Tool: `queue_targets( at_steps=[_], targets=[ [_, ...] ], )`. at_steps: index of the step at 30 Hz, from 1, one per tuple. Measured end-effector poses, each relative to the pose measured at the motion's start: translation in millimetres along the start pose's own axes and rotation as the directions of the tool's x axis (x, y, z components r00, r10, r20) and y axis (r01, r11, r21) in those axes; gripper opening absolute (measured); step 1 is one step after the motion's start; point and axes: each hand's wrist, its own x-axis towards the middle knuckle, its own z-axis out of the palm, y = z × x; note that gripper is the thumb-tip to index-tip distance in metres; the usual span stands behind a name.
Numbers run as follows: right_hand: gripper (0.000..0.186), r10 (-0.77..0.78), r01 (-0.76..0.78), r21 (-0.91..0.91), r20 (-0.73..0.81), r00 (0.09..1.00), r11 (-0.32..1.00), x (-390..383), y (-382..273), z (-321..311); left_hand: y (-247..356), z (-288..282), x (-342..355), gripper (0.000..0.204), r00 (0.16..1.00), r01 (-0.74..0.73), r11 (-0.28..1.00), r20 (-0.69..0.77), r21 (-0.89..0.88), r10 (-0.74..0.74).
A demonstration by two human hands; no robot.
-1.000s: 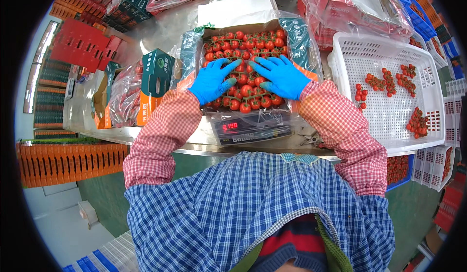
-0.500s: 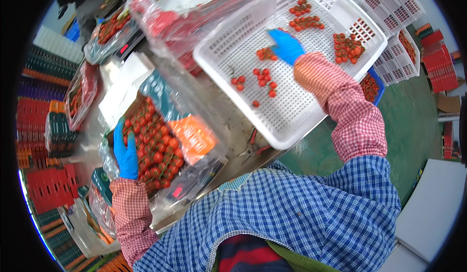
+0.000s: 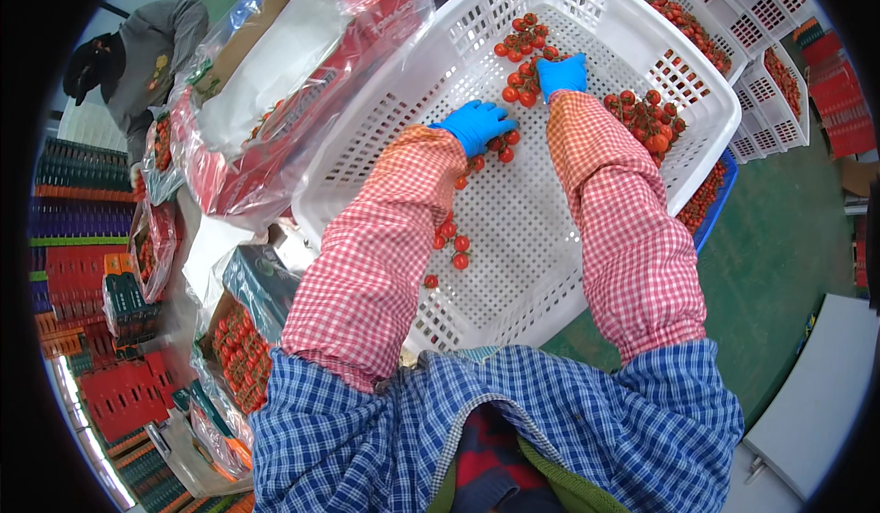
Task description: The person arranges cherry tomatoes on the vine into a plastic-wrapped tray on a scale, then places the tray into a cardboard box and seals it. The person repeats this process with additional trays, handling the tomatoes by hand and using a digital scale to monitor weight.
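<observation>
Both my hands wear blue gloves and reach into a large white perforated crate (image 3: 316,178). My left hand (image 3: 477,128) lies over a small bunch of cherry tomatoes (image 3: 506,154), palm down with its fingers stretched out. Farther right, my right hand (image 3: 562,75) is closed beside a vine of cherry tomatoes (image 3: 522,85) and seems to pinch it, though the fingertips are partly hidden. More tomatoes on the vine (image 3: 522,38) lie beyond it. A fuller cluster (image 3: 646,123) rests against the crate's right side. Loose tomatoes (image 3: 460,261) lie near my left forearm.
Left of the crate stands a red box (image 3: 206,178) in clear plastic with white paper inside. A carton of vine tomatoes (image 3: 240,357) sits by my left elbow. Stacked white crates (image 3: 724,128) and a blue crate (image 3: 720,197) stand right. Another person (image 3: 165,45) bends over at far left.
My left hand has left the tomato carton and come into the white crate. My right hand has closed, near the tomatoes. The view has shifted, showing more of the red box and the other person.
</observation>
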Motion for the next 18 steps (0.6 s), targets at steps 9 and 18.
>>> queue_targets(
  at_steps=[9, 18],
  targets=[
    [0.03, -0.189, 0.008, 0.445, 0.363, 0.913, 0.895, -28.9, -2.8, 4.4, 11.0, -25.8, -63.5, 0.049, 0.715, 0.068, -0.044, 0.079, -0.997, -0.695],
    [0.029, -0.512, -0.403, 0.567, 0.823, 0.245, 0.718, -190.6, -43.3, -22.9, 63.7, -98.1, -263.2, 0.08, 0.87, -0.359, -0.646, 0.009, -0.674, -0.493]
  ],
)
